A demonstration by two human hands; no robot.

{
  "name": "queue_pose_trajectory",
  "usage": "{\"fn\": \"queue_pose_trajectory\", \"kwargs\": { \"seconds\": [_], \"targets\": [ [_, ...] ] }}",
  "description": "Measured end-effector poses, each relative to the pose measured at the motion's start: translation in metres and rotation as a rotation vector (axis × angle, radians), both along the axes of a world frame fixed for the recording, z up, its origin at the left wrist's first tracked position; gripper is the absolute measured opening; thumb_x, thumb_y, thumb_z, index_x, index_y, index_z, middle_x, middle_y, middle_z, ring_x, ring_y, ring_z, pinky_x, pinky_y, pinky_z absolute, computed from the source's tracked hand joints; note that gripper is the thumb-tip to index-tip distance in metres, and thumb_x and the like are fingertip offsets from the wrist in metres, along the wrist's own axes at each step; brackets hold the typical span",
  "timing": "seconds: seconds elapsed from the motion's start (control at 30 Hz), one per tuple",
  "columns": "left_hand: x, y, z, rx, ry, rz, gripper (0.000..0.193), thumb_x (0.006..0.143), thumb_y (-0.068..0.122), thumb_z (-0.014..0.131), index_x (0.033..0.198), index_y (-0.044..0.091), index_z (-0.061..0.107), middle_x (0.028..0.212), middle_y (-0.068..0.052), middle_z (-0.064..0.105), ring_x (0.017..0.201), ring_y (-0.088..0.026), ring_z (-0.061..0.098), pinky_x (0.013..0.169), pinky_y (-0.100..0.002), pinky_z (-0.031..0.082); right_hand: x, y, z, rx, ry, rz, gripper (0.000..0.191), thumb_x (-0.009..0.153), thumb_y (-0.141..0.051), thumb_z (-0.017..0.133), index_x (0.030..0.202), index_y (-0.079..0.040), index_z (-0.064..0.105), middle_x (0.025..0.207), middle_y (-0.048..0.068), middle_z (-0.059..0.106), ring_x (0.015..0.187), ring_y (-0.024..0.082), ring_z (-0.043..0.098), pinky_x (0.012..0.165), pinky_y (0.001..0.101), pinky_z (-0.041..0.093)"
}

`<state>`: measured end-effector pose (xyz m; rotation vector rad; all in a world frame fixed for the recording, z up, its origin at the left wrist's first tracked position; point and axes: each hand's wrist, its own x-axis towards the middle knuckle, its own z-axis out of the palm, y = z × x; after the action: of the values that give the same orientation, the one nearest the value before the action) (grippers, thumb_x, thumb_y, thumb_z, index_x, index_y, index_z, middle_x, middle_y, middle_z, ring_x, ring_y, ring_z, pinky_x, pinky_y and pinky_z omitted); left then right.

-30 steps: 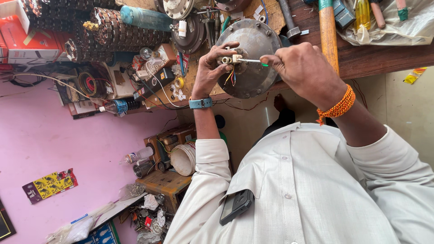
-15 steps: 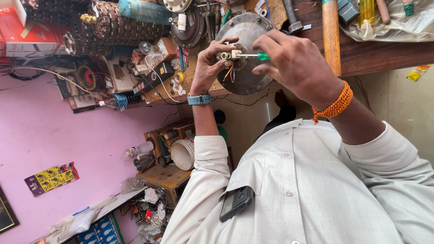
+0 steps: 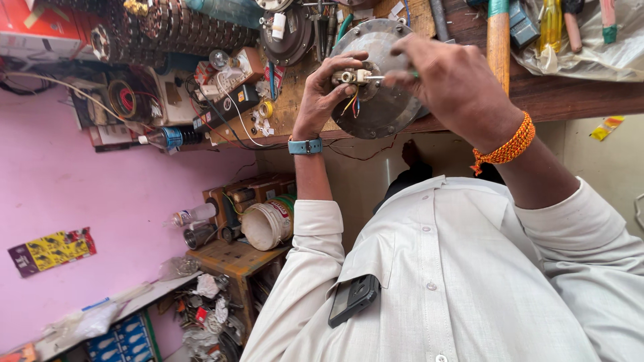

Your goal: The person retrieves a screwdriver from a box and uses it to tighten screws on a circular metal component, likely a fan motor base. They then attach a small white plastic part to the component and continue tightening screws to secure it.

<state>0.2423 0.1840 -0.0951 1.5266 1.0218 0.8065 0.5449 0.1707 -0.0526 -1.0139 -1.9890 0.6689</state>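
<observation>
The right hand point(image 3: 456, 87) pinches a slim screwdriver point(image 3: 377, 78), fingers closed on it, tip at the small terminal block point(image 3: 350, 76). The left hand point(image 3: 325, 100) clamps the round metal motor cover point(image 3: 382, 107) at the workbench point(image 3: 570, 97) front edge — best kept steady, the driver square to the screw.

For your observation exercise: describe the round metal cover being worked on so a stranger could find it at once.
Start at the wooden workbench. At its edge, between the left hand and right hand, sits the grey metal cover. Unlike nearby parts, coloured wires hang from its centre.
</observation>
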Motion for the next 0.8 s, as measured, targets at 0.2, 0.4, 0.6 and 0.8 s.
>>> {"fn": "queue_pose_trajectory", "kwargs": {
  "seconds": [0.2,0.4,0.6,0.8],
  "targets": [
    [-0.005,-0.012,-0.025,-0.025,-0.316,0.368,0.054,0.096,0.048,0.07,0.136,0.011,0.066,0.13,-0.009,0.072,0.093,-0.01,0.063,0.084,-0.025,0.056,-0.003,0.006,-0.012,-0.013,-0.282,0.072,0.052,0.091,-0.025,0.078,0.139,-0.013,0.062,0.103,0.012,0.063,0.084,0.031,0.07,0.067,0.0415,0.058],
    [-0.003,-0.062,-0.01,0.083,-0.155,0.691,0.024,0.11,0.029,0.064,0.113,0.006,0.071,0.104,-0.005,0.073,0.084,-0.01,0.061,0.076,-0.024,0.052,-0.003,-0.005,-0.021,-0.129,-0.115,-0.011,0.037,0.099,-0.014,0.078,0.132,-0.011,0.062,0.108,0.014,0.06,0.084,0.028,0.069,0.069,0.0371,0.058],
    [0.033,-0.121,0.011,-0.062,-0.033,0.574,0.018,0.106,0.017,0.065,0.115,0.003,0.07,0.104,-0.002,0.073,0.097,-0.009,0.067,0.088,-0.024,0.055,-0.022,-0.017,-0.006,-0.026,0.086,0.13,0.021,0.099,-0.009,0.078,0.118,-0.007,0.07,0.099,0.011,0.065,0.084,0.026,0.069,0.076,0.0389,0.056],
    [0.06,-0.117,0.002,-0.337,-0.27,0.496,0.026,0.103,0.019,0.064,0.124,0.004,0.069,0.099,-0.004,0.075,0.076,-0.007,0.067,0.064,-0.022,0.054,-0.052,-0.015,-0.001,0.076,0.012,0.217,0.028,0.095,-0.007,0.075,0.123,-0.007,0.072,0.108,0.011,0.072,0.09,0.031,0.07,0.074,0.038,0.056]
  ]
}}
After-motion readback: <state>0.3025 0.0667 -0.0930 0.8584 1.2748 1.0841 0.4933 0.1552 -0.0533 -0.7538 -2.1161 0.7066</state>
